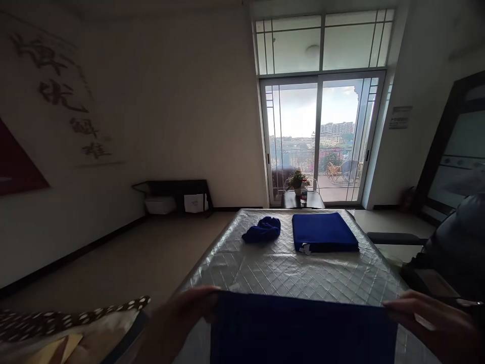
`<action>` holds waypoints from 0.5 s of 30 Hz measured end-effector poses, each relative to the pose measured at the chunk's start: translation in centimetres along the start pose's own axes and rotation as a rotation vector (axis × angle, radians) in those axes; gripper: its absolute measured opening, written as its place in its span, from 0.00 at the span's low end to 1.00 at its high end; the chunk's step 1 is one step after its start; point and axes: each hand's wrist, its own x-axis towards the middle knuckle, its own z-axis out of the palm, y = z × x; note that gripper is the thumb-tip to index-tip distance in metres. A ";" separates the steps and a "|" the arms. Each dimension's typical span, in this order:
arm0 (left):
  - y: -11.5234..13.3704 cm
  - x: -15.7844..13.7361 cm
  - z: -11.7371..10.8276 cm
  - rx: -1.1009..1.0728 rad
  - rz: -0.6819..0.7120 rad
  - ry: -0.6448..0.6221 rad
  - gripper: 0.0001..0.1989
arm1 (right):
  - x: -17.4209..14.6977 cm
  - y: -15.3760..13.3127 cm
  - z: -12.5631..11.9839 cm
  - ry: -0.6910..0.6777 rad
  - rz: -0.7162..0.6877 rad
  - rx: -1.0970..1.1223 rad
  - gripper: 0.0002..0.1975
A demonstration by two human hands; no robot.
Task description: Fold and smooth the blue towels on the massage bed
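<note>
A dark blue cloth [303,328] stretches between my two hands at the near end of the table, its top edge almost straight. My left hand [185,316] pinches its upper left corner, and my right hand [432,316] grips the upper right corner. The cloth's lower part runs out of the picture. Farther along the silver quilted table cover [303,273] lies a neatly folded blue cloth [324,230] with a small white tag at its front edge. To the left of that sits a crumpled blue cloth [263,230].
Past the table's far end, a small stand [291,200] bears a potted plant [296,179] and a bottle [303,192] before glass sliding doors [291,121]. A black chair [454,242] stands close on the right. At the lower left lies a polka-dotted cushion [76,318].
</note>
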 end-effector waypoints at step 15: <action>0.4 5.4 3.5 -0.335 -0.033 0.122 0.31 | 8.0 0.7 2.4 0.040 -0.072 0.064 0.09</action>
